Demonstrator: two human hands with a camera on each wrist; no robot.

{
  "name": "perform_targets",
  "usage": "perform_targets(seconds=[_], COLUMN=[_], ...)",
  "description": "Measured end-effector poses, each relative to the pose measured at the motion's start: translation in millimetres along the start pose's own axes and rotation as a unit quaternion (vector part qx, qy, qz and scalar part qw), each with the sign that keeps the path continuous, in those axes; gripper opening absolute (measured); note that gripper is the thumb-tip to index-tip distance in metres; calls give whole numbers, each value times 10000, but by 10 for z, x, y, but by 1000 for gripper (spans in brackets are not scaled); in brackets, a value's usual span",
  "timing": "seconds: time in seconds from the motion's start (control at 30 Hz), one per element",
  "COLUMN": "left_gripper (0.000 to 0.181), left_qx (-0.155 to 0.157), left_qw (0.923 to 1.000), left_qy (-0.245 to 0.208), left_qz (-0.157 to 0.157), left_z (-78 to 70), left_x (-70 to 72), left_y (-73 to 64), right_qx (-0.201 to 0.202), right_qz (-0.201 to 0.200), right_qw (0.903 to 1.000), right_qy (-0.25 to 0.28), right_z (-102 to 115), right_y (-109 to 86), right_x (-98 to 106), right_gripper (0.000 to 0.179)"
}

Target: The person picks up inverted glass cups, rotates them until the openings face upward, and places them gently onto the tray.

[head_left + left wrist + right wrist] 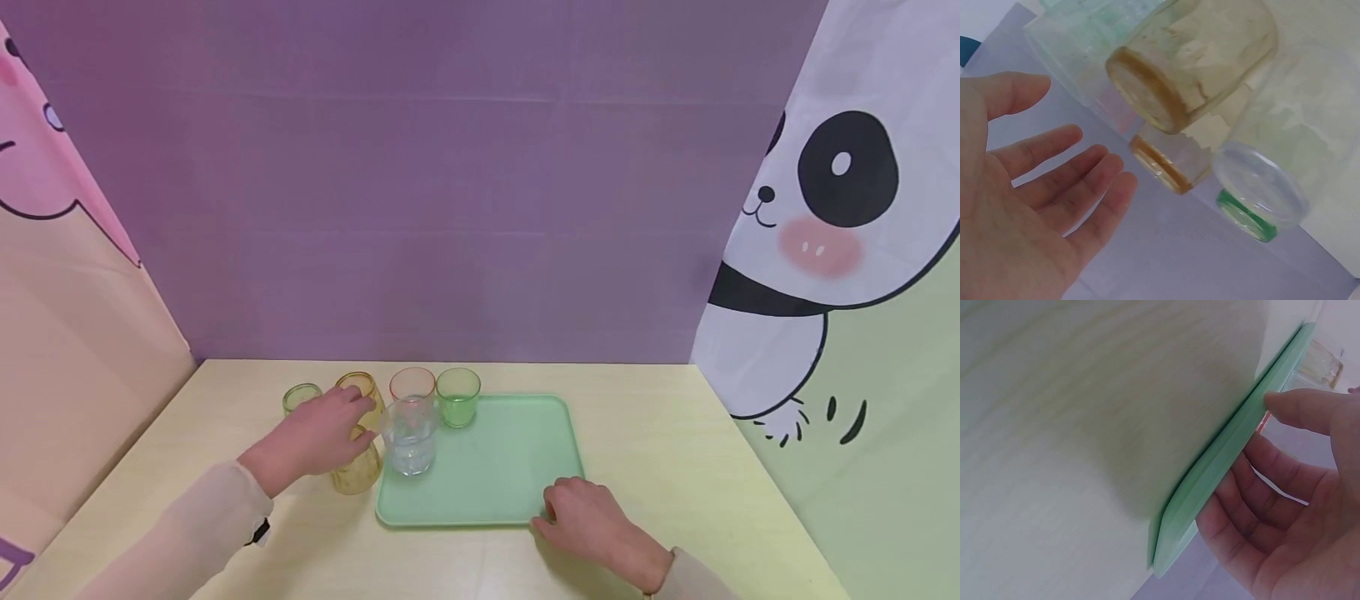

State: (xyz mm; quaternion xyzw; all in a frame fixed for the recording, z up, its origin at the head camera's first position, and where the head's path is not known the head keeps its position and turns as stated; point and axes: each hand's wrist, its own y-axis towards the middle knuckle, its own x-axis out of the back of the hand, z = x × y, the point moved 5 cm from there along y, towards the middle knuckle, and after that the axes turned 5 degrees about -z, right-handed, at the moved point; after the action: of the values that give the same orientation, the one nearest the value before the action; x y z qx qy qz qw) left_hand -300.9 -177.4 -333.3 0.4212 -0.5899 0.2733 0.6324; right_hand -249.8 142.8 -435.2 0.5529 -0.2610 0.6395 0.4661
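My left hand (322,429) hovers over the glasses left of the tray, fingers relaxed and holding nothing. Nearest to it are an amber glass (356,471) in front and another amber glass (367,390) behind. A green-rimmed glass (302,392) is partly covered by the hand; beside it in the left wrist view stands a clear glass (1291,131). On the left part of the green tray (510,450) are a clear glass (412,454), a red-rimmed glass (412,383) and a green glass (458,400). My right hand (588,521) pinches the tray's near right corner, thumb outside the rim.
The pale wooden table (645,433) extends around the tray. A purple cloth wall (450,183) rises at its back edge. Printed cloths stand at both sides, with a panda (795,300) on the right one.
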Motion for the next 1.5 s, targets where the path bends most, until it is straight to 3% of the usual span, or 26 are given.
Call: perform_targets(seconds=[0.33, 0.57, 0.77, 1.2, 1.5], left_gripper=[30, 31, 32, 33, 33], left_qx=[1, 182, 244, 366, 376], left_qw=[9997, 9989, 9989, 9987, 9987], left_qy=[128, 18, 27, -101, -209], left_qz=[229, 420, 406, 346, 271], left_z=[43, 72, 81, 84, 67], left_x=[-121, -226, -277, -276, -189], left_y=[-69, -95, -97, -108, -109], right_qx=[-40, 25, 18, 50, 47], right_qz=[27, -30, -63, -104, -72], right_qw=[10000, 10000, 10000, 9999, 10000], right_qy=[45, 5, -1, -17, -14], right_z=[-16, -10, -7, -11, -6], right_y=[-1, -12, -17, -27, -38], right_x=[-8, -6, 17, 32, 54], right_gripper=[31, 31, 31, 31, 32])
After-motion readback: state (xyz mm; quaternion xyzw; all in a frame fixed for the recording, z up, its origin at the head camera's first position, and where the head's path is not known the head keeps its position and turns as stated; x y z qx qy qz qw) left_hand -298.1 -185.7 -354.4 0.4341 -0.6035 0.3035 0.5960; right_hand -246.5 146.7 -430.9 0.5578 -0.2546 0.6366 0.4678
